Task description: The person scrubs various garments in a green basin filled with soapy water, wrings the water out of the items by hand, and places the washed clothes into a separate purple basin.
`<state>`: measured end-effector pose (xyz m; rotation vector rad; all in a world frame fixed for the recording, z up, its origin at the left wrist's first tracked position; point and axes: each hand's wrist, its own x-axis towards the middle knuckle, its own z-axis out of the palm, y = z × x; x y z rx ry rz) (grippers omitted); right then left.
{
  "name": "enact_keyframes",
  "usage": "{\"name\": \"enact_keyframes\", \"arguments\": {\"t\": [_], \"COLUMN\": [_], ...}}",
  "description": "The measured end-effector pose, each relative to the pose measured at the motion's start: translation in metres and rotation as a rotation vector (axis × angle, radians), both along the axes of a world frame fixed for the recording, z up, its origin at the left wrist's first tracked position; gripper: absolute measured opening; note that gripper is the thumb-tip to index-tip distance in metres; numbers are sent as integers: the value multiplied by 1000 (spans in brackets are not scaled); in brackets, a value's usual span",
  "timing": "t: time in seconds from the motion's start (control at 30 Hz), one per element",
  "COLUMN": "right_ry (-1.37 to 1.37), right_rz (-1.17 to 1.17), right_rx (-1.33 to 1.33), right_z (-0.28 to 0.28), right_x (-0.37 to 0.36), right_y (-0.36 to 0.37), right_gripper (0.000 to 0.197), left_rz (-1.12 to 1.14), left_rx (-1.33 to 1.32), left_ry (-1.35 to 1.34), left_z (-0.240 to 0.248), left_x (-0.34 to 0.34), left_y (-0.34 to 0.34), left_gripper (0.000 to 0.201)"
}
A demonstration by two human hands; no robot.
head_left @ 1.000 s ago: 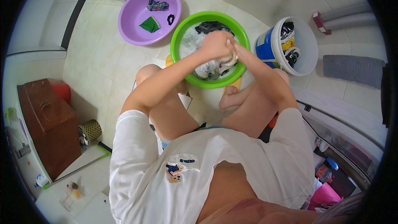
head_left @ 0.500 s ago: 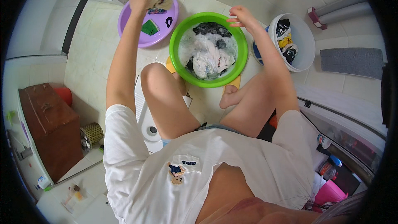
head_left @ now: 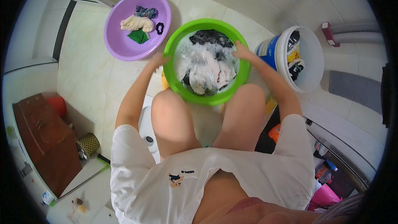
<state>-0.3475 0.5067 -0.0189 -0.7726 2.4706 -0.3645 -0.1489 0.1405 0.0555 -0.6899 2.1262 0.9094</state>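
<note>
Between my knees and feet stands a green basin (head_left: 247, 71) of soapy water. In its suds lie a soaked white cloth (head_left: 203, 81) and a dark garment (head_left: 213, 37). My left hand (head_left: 158, 60) is closed at the basin's left rim, its fingertips partly hidden. Across from it, my right hand (head_left: 241, 51) grips the right rim, with fingers over the inner edge. To the left, a purple basin (head_left: 114, 43) holds a cream cloth (head_left: 134, 24), a green cloth (head_left: 138, 36), a patterned cloth (head_left: 146, 11) and a black hair tie (head_left: 159, 28).
A white bucket (head_left: 313, 58) with black, white and yellow clothes stands right, beside a blue-labelled bucket (head_left: 267, 52). A squat toilet (head_left: 146, 120) lies by my left leg. Further left are a brown cabinet (head_left: 43, 141) and a woven bin (head_left: 88, 144). Tiled walls curve behind the basins.
My left hand has let go of the cream cloth in the purple basin and come to the green basin's left rim. My right hand has lowered onto the right rim. My knees have shifted.
</note>
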Motion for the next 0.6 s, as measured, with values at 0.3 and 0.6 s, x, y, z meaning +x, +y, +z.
{"name": "enact_keyframes", "arguments": {"t": [0.3,0.6], "right_ry": [320,-200], "right_rz": [106,-395], "right_rx": [-146,-586], "right_z": [-72,-98], "right_x": [54,-15], "right_y": [-91,-94], "right_gripper": [73,84], "left_rz": [230,87], "left_rx": [-306,-372], "left_ry": [353,447], "left_z": [-76,-63], "left_x": [59,-21], "left_y": [5,1], "left_gripper": [32,29]}}
